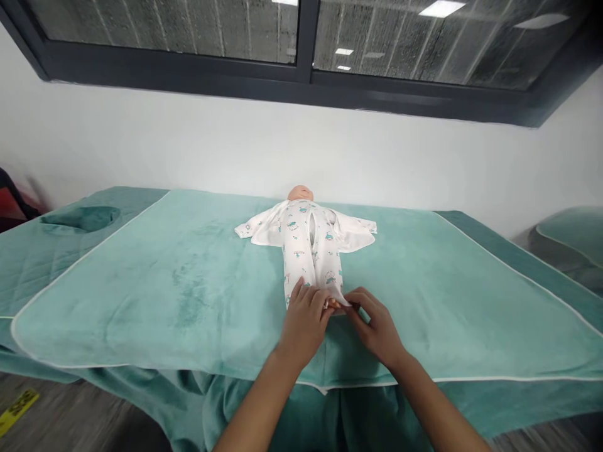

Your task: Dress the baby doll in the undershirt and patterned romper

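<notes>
A baby doll (300, 193) lies on its back, head toward the wall, in white baby trousers (298, 242) with a green and coloured print. A matching white top (357, 233) spreads its sleeves out to both sides. The trousers have a slit at the crotch. My left hand (308, 314) is closed around the lower end of the doll's legs, where a bit of a foot shows at the fingertips. Across from it, my right hand (372, 320) pinches the trouser hem and draws it out to the right. The fingers partly hide the doll's feet.
A pale green plush cover (141, 282) with white piping lies over the bed, its front edge hanging down. A face opening (82, 218) is at the left end. A green pillow (575, 232) stands at far right. A white wall and dark-framed window (306, 81) rise behind.
</notes>
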A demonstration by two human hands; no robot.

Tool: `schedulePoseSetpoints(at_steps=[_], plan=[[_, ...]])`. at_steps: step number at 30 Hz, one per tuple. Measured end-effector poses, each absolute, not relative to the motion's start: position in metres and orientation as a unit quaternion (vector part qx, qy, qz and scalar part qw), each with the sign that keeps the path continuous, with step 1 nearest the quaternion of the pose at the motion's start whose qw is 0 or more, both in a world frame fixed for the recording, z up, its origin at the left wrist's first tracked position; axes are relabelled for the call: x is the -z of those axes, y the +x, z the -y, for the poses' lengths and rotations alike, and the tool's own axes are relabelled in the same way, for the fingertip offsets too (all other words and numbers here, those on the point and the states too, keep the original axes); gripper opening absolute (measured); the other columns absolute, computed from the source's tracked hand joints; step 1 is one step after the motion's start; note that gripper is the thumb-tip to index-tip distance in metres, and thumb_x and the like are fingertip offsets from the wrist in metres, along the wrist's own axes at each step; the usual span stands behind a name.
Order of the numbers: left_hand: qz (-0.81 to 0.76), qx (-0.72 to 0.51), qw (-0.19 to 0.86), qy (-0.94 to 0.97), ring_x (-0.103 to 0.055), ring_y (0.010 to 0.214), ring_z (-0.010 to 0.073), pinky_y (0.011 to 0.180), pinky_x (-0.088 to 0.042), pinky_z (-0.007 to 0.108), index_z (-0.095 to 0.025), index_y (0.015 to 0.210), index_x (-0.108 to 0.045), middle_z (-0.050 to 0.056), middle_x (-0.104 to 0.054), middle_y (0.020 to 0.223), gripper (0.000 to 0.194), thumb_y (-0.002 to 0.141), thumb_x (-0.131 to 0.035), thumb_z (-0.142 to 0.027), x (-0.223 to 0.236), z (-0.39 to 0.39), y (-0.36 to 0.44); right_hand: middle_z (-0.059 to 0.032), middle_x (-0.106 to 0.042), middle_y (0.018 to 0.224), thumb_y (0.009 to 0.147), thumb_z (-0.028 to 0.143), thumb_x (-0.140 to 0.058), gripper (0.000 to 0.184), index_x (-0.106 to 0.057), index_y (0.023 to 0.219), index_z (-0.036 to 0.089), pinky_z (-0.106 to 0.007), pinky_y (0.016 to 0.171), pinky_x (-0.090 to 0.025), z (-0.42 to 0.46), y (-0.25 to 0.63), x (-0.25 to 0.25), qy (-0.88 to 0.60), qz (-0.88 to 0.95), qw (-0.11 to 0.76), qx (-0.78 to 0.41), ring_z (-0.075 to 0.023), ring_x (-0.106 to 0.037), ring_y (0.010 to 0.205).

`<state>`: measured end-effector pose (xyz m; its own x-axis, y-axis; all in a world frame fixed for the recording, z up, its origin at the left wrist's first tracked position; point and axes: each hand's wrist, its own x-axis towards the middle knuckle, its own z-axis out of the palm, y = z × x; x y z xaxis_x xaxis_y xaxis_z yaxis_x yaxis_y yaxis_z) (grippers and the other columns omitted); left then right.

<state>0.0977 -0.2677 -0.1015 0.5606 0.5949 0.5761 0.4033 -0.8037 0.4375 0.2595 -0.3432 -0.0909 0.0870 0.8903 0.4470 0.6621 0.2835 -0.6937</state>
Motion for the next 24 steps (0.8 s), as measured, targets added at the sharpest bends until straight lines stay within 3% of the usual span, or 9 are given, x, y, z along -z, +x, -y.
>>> schedulePoseSetpoints(at_steps=[6, 9, 11, 14, 17, 20, 24], plan=[[-0.241, -0.418, 0.180, 0.857, -0.058, 0.084, 0.0160, 0.110, -0.035, 0.047, -0.022, 0.094, -0.055, -0.001, -0.061, 0.082, 0.004, 0.091, -0.053, -0.021, 0.100, 0.270, 0.085, -0.0014, -0.057, 0.085, 0.092, 0.026, -0.049, 0.008, -0.056, 0.095, 0.023, -0.029, 0.069, -0.043, 0.352, 0.275, 0.093, -0.605, 0.702, 0.332, -0.178, -0.0161, -0.054, 0.074], [-0.270, -0.457, 0.247, 0.811, -0.059, 0.083, 0.0153, 0.092, -0.048, 0.037, -0.022, 0.093, -0.057, 0.000, -0.062, 0.083, 0.006, 0.091, -0.053, -0.025, 0.097, 0.256, 0.075, -0.0008, -0.059, 0.085, 0.094, 0.034, -0.049, 0.013, -0.058, 0.092, 0.024, -0.029, 0.069, -0.043, 0.347, 0.287, 0.085, -0.598, 0.710, 0.308, -0.207, -0.0156, -0.055, 0.074], [-0.322, -0.476, 0.258, 0.777, -0.059, 0.085, 0.0160, 0.080, -0.050, 0.032, -0.021, 0.092, -0.059, 0.002, -0.063, 0.087, 0.009, 0.092, -0.051, -0.026, 0.096, 0.236, 0.069, 0.0001, -0.058, 0.079, 0.095, 0.037, -0.047, 0.020, -0.057, 0.085, 0.023, -0.029, 0.068, -0.042, 0.335, 0.294, 0.076, -0.609, 0.700, 0.318, -0.194, -0.0154, -0.054, 0.072], [-0.405, -0.460, 0.207, 0.763, -0.059, 0.089, 0.0189, 0.082, -0.049, 0.035, -0.021, 0.095, -0.060, 0.004, -0.063, 0.093, 0.012, 0.091, -0.049, -0.023, 0.100, 0.197, 0.063, 0.0005, -0.058, 0.078, 0.095, 0.038, -0.045, 0.024, -0.055, 0.079, 0.023, -0.029, 0.070, -0.043, 0.301, 0.300, 0.064, -0.629, 0.665, 0.372, -0.153, -0.0159, -0.054, 0.073], [-0.451, -0.399, 0.105, 0.791, -0.055, 0.100, 0.0244, 0.088, -0.047, 0.040, -0.019, 0.105, -0.061, 0.009, -0.063, 0.104, 0.023, 0.087, -0.048, -0.012, 0.105, 0.159, 0.064, -0.0018, -0.064, 0.095, 0.093, 0.034, -0.045, 0.016, -0.058, 0.093, 0.024, -0.032, 0.080, -0.045, 0.250, 0.308, 0.063, -0.636, 0.639, 0.419, -0.107, -0.0182, -0.058, 0.088], [-0.462, -0.321, 0.000, 0.827, -0.051, 0.109, 0.0297, 0.087, -0.045, 0.044, -0.018, 0.109, -0.062, 0.013, -0.061, 0.115, 0.030, 0.084, -0.047, -0.009, 0.108, 0.132, 0.070, -0.0068, -0.062, 0.105, 0.088, 0.023, -0.047, 0.018, -0.058, 0.102, 0.022, -0.036, 0.085, -0.045, 0.202, 0.317, 0.077, -0.657, 0.649, 0.381, -0.036, -0.0218, -0.056, 0.098], [-0.430, -0.261, -0.078, 0.861, -0.043, 0.122, 0.0326, 0.088, -0.041, 0.047, -0.016, 0.107, -0.065, 0.015, -0.057, 0.125, 0.027, 0.086, -0.048, -0.012, 0.111, 0.110, 0.080, -0.0100, -0.059, 0.099, 0.084, 0.017, -0.048, 0.014, -0.058, 0.093, 0.020, -0.036, 0.083, -0.043, 0.175, 0.322, 0.103, -0.682, 0.664, 0.305, 0.016, -0.0244, -0.052, 0.096]])
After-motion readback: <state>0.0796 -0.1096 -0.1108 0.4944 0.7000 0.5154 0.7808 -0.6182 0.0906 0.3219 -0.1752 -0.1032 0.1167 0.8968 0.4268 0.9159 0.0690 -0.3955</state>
